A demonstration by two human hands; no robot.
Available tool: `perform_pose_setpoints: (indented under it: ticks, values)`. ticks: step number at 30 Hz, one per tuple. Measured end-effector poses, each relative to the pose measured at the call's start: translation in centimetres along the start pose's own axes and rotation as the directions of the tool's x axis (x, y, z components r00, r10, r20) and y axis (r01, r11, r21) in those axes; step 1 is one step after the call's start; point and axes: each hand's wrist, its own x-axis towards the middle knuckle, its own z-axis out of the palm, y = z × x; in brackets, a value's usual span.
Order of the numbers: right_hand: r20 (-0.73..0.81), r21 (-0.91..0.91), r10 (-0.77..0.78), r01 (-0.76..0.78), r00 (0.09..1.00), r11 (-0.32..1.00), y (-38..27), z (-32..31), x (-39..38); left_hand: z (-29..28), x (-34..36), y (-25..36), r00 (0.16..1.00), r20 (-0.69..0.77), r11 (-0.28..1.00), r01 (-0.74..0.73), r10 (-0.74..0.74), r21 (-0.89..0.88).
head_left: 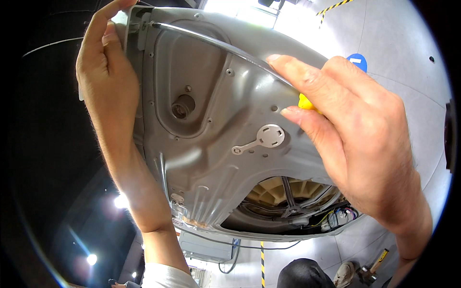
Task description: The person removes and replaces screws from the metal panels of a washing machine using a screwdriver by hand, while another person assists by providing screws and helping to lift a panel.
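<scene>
My right hand [355,129] is closed round the yellow handle of a long screwdriver [225,46], its index finger laid along the metal shaft. The shaft slants up to the left, and its tip meets a screw at the upper left corner of a grey metal panel [192,158]. This panel looks like the back of a washing machine. My left hand [108,67] grips the machine's light edge [129,29] beside that screw, fingers curled over it. Most of the screwdriver's handle is hidden inside my right hand.
A round opening in the panel shows a pale ribbed pulley wheel [273,189], with wiring [336,218] beside it. A cable [259,248] hangs below the panel. On the tiled floor, a hammer [372,271] lies near a shoe [344,274]. A blue disc [357,61] is behind my right hand.
</scene>
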Motion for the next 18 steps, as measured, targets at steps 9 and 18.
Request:
perform_pose_setpoints:
  ticks: [9, 18]
  values:
    - [0.035, -0.033, 0.01, -0.008, 0.999, 0.999, -0.1, -0.2, 0.2, 0.0, 0.0, 0.0, 0.999, -0.022, 0.998, -0.038, 0.039, 0.051]
    - [-0.08, 0.13, 0.105, -0.094, 0.991, 0.987, -0.8, 1.0, 0.2, 0.3, 0.1, -0.3, 0.998, 0.038, 0.999, -0.04, 0.041, -0.034]
